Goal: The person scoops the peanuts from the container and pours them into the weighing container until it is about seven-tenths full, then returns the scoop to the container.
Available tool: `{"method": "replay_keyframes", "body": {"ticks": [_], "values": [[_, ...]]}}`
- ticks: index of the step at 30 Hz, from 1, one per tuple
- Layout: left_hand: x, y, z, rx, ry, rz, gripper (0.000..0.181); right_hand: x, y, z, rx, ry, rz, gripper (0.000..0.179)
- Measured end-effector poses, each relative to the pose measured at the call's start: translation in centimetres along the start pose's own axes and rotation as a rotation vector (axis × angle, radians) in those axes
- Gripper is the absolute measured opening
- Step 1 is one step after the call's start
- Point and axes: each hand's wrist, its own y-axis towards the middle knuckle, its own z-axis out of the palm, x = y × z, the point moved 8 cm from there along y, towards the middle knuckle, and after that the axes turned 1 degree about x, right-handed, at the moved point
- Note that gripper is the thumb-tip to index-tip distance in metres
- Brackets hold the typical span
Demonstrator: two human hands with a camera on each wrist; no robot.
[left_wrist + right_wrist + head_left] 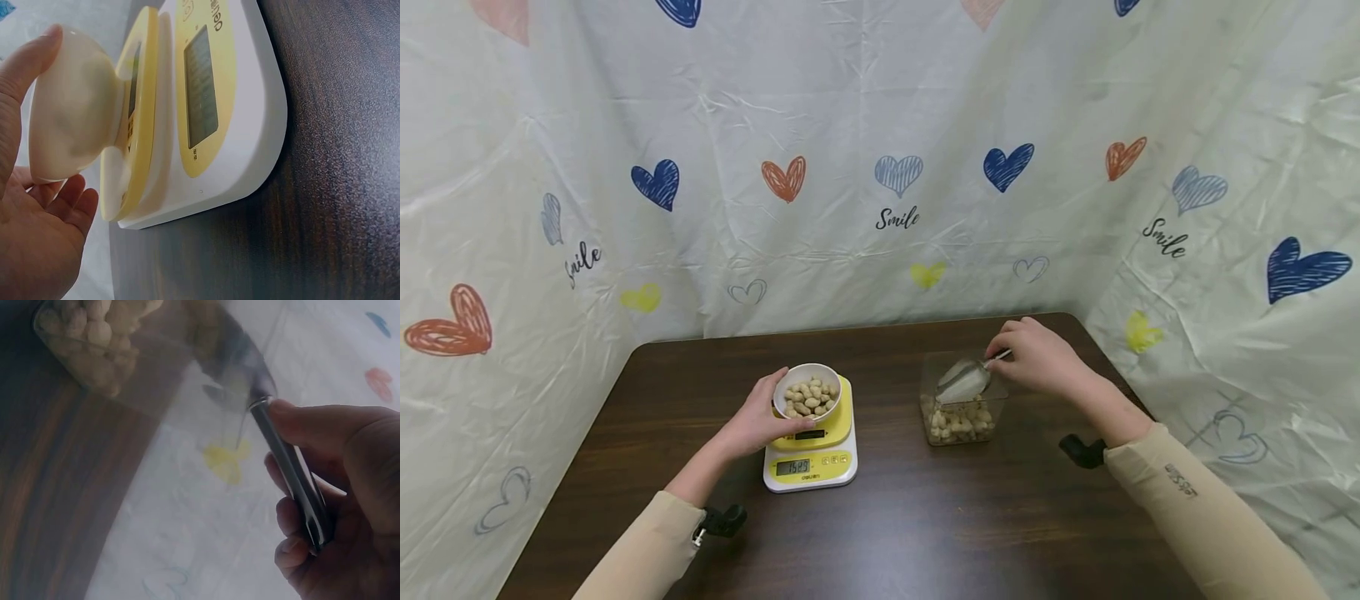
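Note:
In the head view, my left hand [758, 423] holds a white bowl [837, 373] by its sides, thumb and fingers around it. Pale nuts [808, 398], which look like peanuts in their shells, lie inside. The bowl sits on the yellow plate of a white kitchen scale [842, 475], whose display [793, 467] shows digits. To the right, my right hand [1037, 357] grips a metal scoop [962, 383] by its handle [290, 469]. The scoop's head tilts down into a clear plastic container [934, 439] of similar nuts [958, 422]. Whether the scoop carries any nuts, I cannot tell.
Scale and container stand apart on a dark wooden table [887, 525]. A white curtain [842, 108] printed with hearts hangs behind the table and along both sides. A black wrist mount [724, 521] sticks out from the left wrist, another [1082, 450] from the right.

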Motion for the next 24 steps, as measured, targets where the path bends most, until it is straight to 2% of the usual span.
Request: {"method": "replay_keyframes", "body": {"ticks": [6, 12, 15, 18, 24], "values": [[0.1, 0.0, 0.0, 0.001, -0.003, -0.002, 0.12, 0.5, 0.6, 1.3, 0.028, -0.038, -0.039, 0.007], [0.2, 0.0, 0.0, 0.001, -0.005, -0.003, 0.12, 0.7, 0.8, 1.4, -0.033, -0.117, -0.092, 0.01], [0.3, 0.0, 0.0, 0.004, -0.004, -0.004, 0.121, 0.5, 0.7, 1.5, -0.053, -0.135, -0.092, 0.012], [0.4, 0.1, 0.1, 0.009, 0.002, 0.0, 0.123, 0.1, 0.4, 1.6, -0.071, -0.104, -0.076, 0.019], [0.4, -0.2, 0.1, 0.013, 0.017, 0.014, 0.127, -1.0, -0.8, 1.1, -0.143, -0.013, -0.023, 0.047]]}}
